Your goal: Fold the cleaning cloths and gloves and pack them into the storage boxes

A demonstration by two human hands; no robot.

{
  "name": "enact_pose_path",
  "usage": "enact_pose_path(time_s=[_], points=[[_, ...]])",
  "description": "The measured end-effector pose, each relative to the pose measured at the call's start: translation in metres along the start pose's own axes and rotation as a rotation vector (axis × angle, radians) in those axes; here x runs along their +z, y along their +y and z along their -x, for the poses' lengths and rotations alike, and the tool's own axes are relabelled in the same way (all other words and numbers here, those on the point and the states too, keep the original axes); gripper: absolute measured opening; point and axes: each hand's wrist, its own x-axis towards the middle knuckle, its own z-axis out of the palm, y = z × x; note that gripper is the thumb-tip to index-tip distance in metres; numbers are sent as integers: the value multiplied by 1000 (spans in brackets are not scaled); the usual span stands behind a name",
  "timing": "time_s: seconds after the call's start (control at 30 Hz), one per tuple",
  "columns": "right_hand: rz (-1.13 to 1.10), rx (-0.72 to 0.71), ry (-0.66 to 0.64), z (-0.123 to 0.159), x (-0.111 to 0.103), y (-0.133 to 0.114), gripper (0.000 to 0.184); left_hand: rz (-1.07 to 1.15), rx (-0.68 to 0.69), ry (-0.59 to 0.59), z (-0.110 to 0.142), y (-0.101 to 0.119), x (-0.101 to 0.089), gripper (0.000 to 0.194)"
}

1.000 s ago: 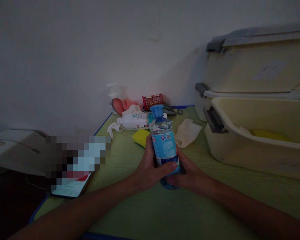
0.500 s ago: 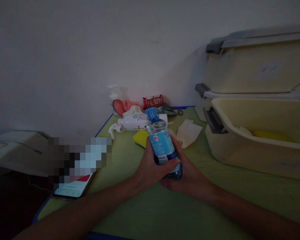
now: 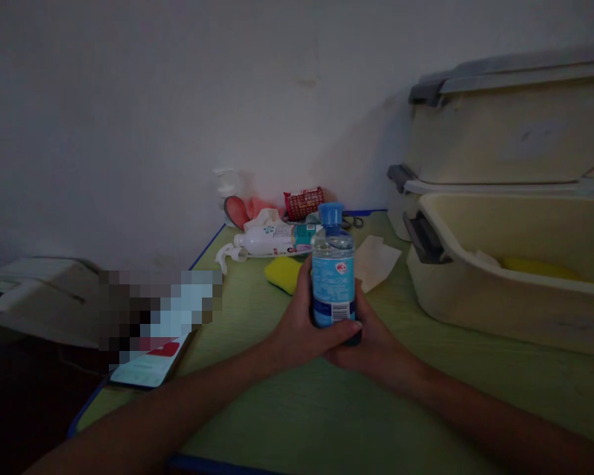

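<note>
A clear bottle (image 3: 333, 277) with a blue cap and blue label stands nearly upright between my two hands, above the green table. My left hand (image 3: 304, 330) wraps its left side, the thumb lying across the lower label. My right hand (image 3: 371, 336) holds it from the right and below; most of its fingers are hidden behind the bottle. Just behind lies a yellow sponge (image 3: 282, 274), partly covered by my left hand. Farther back, a white bottle (image 3: 267, 241) lies on its side beside a white spray head (image 3: 231, 255).
A cream bin (image 3: 490, 303) with a grey handle stands on the right, stacked bins behind it. A phone (image 3: 151, 366) lies at the table's left edge. Toward the wall are a red packet (image 3: 303, 203), a pink brush-like item (image 3: 237, 212) and paper (image 3: 379, 260).
The bottle has gone from leaning left to nearly upright and turned slightly, its cap moving right. Both hands have stayed around it.
</note>
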Motion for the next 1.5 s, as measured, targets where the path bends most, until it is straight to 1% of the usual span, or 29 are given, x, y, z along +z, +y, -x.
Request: enact_pose_path(time_s=[0.07,0.13,0.2,0.33,0.43,0.6,0.67,0.73,0.8,0.87,1.03,1.13,1.23,1.33,1.43,1.5], points=[[66,-18,3,1,2,-3,73,-44,-25,46,0,1,1,68],[91,-14,-15,1,4,-7,75,-70,-61,61,1,2,1,59],[75,2,-32,1,6,-8,77,-91,-86,71,2,2,2,51],[3,80,-20,1,7,-8,86,-91,-97,70,1,1,2,49],[-32,116,4,1,4,-8,88,-62,-147,11,-1,1,-1,50],[-311,308,38,2,2,-15,79,6,-176,-146,-2,2,-9,58],[-362,339,39,1,1,-17,77,29,-166,-183,-2,2,-11,58],[-355,335,13,0,0,-17,78,68,-142,-202,0,1,-11,57],[-324,318,-22,-2,-1,-15,77,100,-112,-196,0,1,-10,58],[-276,279,-34,-2,-2,-11,74,93,-94,-171,1,1,-7,57],[-100,165,-5,2,1,-10,68,20,-55,-81,2,2,-3,57],[-52,131,-4,3,4,-13,72,-27,-46,-43,3,1,-2,60],[-90,150,-20,3,4,-14,81,-110,-50,-8,3,0,-3,60],[-121,183,-54,2,2,-14,79,-128,-52,2,3,-2,-4,57],[-182,224,-75,2,-2,-13,78,-103,-66,-30,4,-2,-5,56],[-249,272,-70,2,-4,-14,77,-93,-70,-85,4,-1,-6,61]])
